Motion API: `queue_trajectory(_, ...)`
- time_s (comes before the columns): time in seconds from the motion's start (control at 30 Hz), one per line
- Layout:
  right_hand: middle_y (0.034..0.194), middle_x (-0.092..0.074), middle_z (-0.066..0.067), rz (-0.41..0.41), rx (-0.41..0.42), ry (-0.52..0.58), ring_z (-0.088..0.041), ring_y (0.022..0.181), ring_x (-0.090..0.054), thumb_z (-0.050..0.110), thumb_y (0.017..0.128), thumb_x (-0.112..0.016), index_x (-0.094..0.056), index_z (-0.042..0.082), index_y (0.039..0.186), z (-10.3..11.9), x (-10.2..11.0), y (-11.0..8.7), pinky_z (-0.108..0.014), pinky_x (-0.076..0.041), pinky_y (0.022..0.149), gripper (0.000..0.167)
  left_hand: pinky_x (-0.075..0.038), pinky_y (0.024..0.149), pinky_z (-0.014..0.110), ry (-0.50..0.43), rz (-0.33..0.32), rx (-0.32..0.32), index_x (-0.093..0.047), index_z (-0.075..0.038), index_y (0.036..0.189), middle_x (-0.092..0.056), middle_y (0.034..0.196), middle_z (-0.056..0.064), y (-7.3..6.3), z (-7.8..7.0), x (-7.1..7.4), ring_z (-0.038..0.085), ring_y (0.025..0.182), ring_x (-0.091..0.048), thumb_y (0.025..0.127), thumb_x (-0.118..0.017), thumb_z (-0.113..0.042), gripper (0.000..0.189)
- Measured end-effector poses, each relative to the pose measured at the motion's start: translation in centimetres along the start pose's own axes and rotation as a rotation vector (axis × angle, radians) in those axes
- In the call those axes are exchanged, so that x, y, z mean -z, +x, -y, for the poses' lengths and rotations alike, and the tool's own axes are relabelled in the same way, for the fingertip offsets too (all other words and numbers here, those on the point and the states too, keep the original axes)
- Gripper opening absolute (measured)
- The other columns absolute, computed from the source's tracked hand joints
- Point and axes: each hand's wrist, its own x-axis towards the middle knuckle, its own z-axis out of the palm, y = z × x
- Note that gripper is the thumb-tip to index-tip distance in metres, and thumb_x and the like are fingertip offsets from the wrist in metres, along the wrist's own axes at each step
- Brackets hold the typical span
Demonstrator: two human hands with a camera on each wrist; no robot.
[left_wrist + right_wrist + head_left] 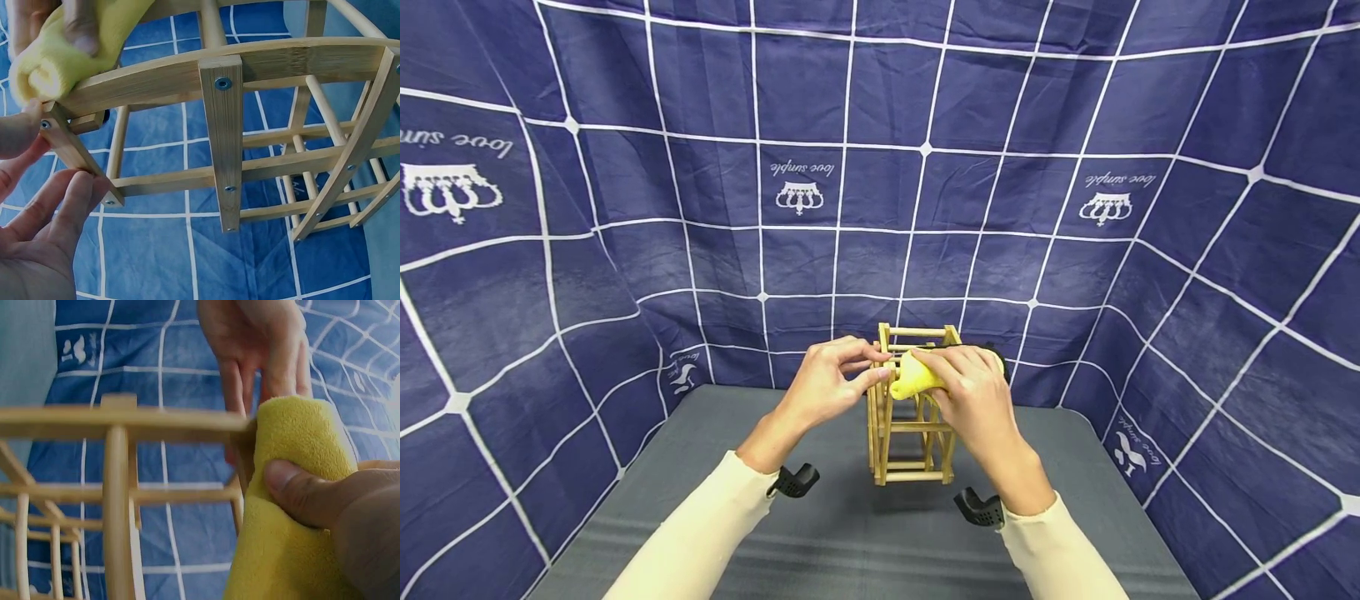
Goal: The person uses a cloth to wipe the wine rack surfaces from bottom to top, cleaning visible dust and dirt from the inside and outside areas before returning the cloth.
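A light wooden slatted rack (917, 427) stands upright on the grey surface, built of rails and round rods joined with screws. My left hand (831, 382) holds a short end piece of the rack near its top, thumb at one end and fingertips at the other in the left wrist view. A folded yellow cloth (300, 434) is gripped in my right hand (977, 398), its thumb pressing across the fabric. The cloth lies against the upper end of the rack, close beside the left fingertips, and covers part of the rail there.
Dark grey covering (760, 533) spreads under the rack. Blue curtains with white grid lines (880, 192) enclose the back and both sides, close behind the rack. A black bracket (797, 481) sits at the left wrist, and another black bracket (979, 507) at the right wrist.
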Motion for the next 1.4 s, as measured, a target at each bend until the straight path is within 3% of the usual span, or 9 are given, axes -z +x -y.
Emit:
queue_trajectory(0.23,0.118,-0.088,-0.001,0.077,0.021,-0.013,-0.028,0.112,-0.083,0.002,0.078,-0.102,-0.084,0.017,0.135,1.2,-0.4,1.1,-0.052,-0.064,0.103,0.061,-0.070,0.104,0.031,0.019,-0.018,-0.008,-0.087,-0.001,0.112,-0.085,0.117,0.016,-0.1,0.1,0.0,0.035,0.121,-0.086,0.099,-0.088,0.004,0.014)
queue_trajectory(0.5,0.116,-0.089,-0.001,0.135,-0.016,-0.085,-0.029,0.112,-0.084,0.002,0.072,-0.106,-0.084,0.018,0.128,-0.1,2.0,0.7,-0.056,-0.062,0.106,0.062,-0.070,0.106,0.033,0.025,-0.025,-0.001,-0.087,-0.005,0.108,-0.089,0.115,0.010,0.1,-0.2,-0.5,0.030,0.118,-0.088,0.100,-0.092,-0.005,0.010)
queue_trajectory(0.67,0.120,-0.089,-0.001,0.133,-0.024,-0.069,-0.030,0.115,-0.082,0.003,0.076,-0.106,-0.084,0.020,0.134,-0.8,3.1,-0.1,-0.055,-0.063,0.101,0.064,-0.070,0.106,0.038,0.068,-0.050,0.010,-0.086,-0.007,0.108,-0.090,0.117,0.009,-0.2,-0.2,-0.8,0.029,0.119,-0.088,0.101,-0.092,-0.008,0.009)
queue_trajectory(0.8,0.123,-0.088,-0.004,0.067,-0.026,-0.039,-0.035,0.113,-0.082,-0.003,0.081,-0.099,-0.083,0.019,0.139,-1.2,3.3,-0.6,-0.055,-0.063,0.094,0.064,-0.071,0.106,0.046,0.065,-0.074,0.025,-0.086,-0.007,0.112,-0.089,0.122,0.009,-0.5,-0.3,-1.1,0.031,0.121,-0.087,0.101,-0.092,-0.010,0.013)
queue_trajectory(0.97,0.123,-0.087,-0.011,-0.052,-0.144,0.106,-0.037,0.109,-0.081,-0.011,0.080,-0.091,-0.081,0.010,0.139,-1.8,3.6,-2.1,-0.049,-0.060,0.091,0.064,-0.073,0.102,0.047,0.096,-0.119,0.027,-0.085,-0.007,0.111,-0.089,0.123,0.010,-0.8,-0.5,-1.8,0.031,0.118,-0.088,0.095,-0.100,-0.015,0.023)
queue_trajectory(1.13,0.133,-0.088,-0.009,-0.151,-0.321,0.249,-0.033,0.107,-0.082,-0.016,0.082,-0.091,-0.082,0.008,0.139,-2.3,4.2,-4.0,-0.012,-0.056,0.100,0.062,-0.073,0.096,0.032,0.169,-0.159,-0.026,-0.082,-0.003,0.107,-0.089,0.117,0.013,-1.0,-0.5,-2.5,0.030,0.111,-0.090,0.091,-0.103,-0.013,0.028)
queue_trajectory(1.2,0.133,-0.089,-0.008,-0.183,-0.378,0.257,-0.026,0.103,-0.082,-0.014,0.083,-0.094,-0.083,0.010,0.138,-2.4,4.5,-4.7,-0.003,-0.052,0.099,0.061,-0.072,0.095,0.029,0.174,-0.168,-0.045,-0.082,-0.002,0.107,-0.089,0.117,0.015,-1.0,-0.6,-2.6,0.030,0.109,-0.090,0.092,-0.102,-0.011,0.027)
queue_trajectory(1.4,0.120,-0.089,-0.016,-0.269,-0.476,0.259,0.008,0.103,-0.069,-0.016,0.080,-0.096,-0.085,0.008,0.133,-2.7,4.7,-6.6,-0.001,-0.051,0.093,0.060,-0.074,0.095,0.035,0.158,-0.176,-0.026,-0.083,-0.001,0.112,-0.089,0.122,0.017,-1.4,-0.6,-1.7,0.032,0.106,-0.091,0.095,-0.098,-0.007,0.024)
